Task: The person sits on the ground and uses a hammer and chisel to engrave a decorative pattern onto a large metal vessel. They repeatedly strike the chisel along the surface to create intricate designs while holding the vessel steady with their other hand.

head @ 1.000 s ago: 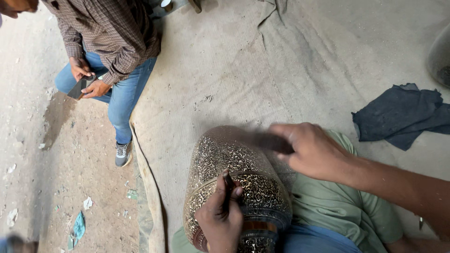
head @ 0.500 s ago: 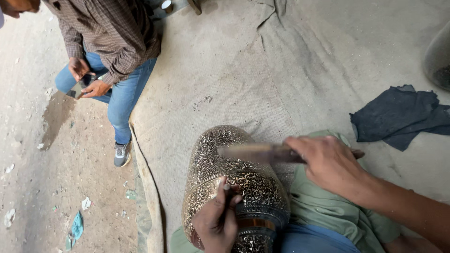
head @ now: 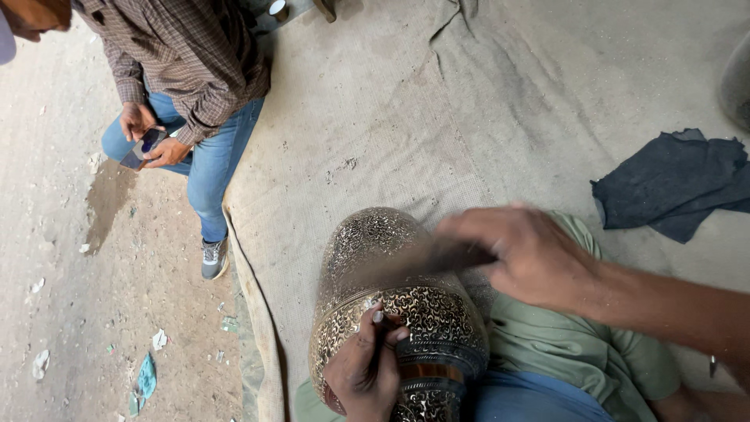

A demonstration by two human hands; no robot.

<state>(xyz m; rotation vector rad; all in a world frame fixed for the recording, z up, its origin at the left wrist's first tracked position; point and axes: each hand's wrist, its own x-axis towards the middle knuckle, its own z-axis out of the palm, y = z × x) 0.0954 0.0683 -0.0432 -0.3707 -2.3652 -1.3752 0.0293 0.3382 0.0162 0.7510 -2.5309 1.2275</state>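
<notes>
Head view: your left hand (head: 366,373) pinches a thin dark tool (head: 378,350) against the engraved brass vase (head: 391,312), which lies on its side across your lap, just under those fingertips. Your right hand (head: 531,254) is curled around a blurred dark striker (head: 426,258) above the vase's shoulder. The vase looks heavy, rigid and rounded, likely to roll; brace it at the banded neck beside your left fingers.

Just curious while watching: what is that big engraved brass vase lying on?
The brass vase lies on its side across the person's lap, on green cloth, with blue fabric by its neck and burlap sheet beyond. Its underside is hidden.
</notes>
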